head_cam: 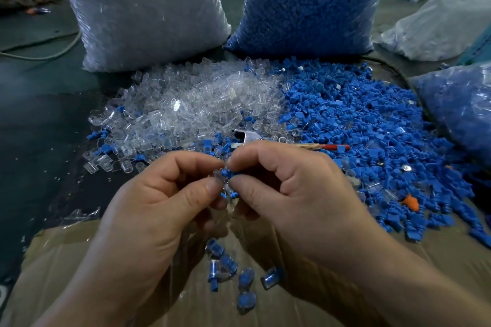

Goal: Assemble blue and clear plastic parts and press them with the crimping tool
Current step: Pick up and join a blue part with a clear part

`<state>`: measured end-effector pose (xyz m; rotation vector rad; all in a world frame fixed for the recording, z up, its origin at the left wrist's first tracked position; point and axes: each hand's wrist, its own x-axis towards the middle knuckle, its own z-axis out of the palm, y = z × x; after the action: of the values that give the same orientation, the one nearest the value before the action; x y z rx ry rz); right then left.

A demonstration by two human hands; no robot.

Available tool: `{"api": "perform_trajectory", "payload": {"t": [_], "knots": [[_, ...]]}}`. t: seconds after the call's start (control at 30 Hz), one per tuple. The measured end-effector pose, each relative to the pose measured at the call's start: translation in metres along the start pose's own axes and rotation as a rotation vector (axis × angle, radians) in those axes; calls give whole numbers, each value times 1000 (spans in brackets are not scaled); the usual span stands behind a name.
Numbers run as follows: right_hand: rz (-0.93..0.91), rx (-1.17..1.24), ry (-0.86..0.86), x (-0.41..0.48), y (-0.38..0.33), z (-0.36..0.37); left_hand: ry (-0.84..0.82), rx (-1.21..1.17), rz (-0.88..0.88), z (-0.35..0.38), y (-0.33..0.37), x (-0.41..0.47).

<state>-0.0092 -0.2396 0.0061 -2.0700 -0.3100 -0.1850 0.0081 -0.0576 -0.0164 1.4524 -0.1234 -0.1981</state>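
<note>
Dark green matte surface [39,114], worktop or floor, cannot tell which. At the back stand two fat, glossy, crinkled plastic sacks: the clear-parts sack [143,8] on the left and the blue-parts sack [310,2] beside it on the right. Crumpled translucent bags [438,8] lie far right, with a smaller bag of blue parts [457,109] below them. A thin cable [53,53] curves along the left.

In front of the sacks are two loose heaps that touch and mix at the seam: a clear pile [191,103] of small glassy tube-like caps on the left, and a blue pile [372,135] of opaque matte plugs with flat square heads on the right. Flat brown cardboard [66,260] with a taped sheen lies nearest the camera, under both forearms.

The left hand [148,207] and right hand [300,194] meet at centre above the cardboard, knuckles up, fingers curled. The left thumb and forefinger pinch a clear part [219,175]. The right thumb and forefinger pinch a blue part [229,171]. The two parts touch tip to tip.

The crimping tool [252,137] lies on the heap seam just behind the hands, with a bare metal head and a red handle [337,146] pointing right. No hand is on it.

Several assembled pieces [228,265], blue inside clear, are scattered on the cardboard below the hands. One orange scrap [410,202] sits among the blue plugs.
</note>
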Motion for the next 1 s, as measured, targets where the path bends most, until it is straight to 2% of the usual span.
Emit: {"api": "perform_trajectory", "payload": {"t": [0.23, 0.4, 0.53, 0.67, 0.87, 1.0], "knots": [[-39, 79, 32, -2, -5, -1, -32, -87, -54, 0, 5, -2], [-127, -163, 6, -2, -2, -1, -22, -73, -23, -1, 1, -2], [-103, -275, 11, -3, -1, 2, -18, 93, 82, -2, -1, -3], [-84, -339, -19, -3, -5, 4, 63, 327, 155, -2, -1, -4], [-247, -504, 4, -4, -8, 3, -47, 312, 100, -1, 4, -6], [-287, -597, -40, -6, -9, 5, 38, 386, 124, 5, 0, -6]]}}
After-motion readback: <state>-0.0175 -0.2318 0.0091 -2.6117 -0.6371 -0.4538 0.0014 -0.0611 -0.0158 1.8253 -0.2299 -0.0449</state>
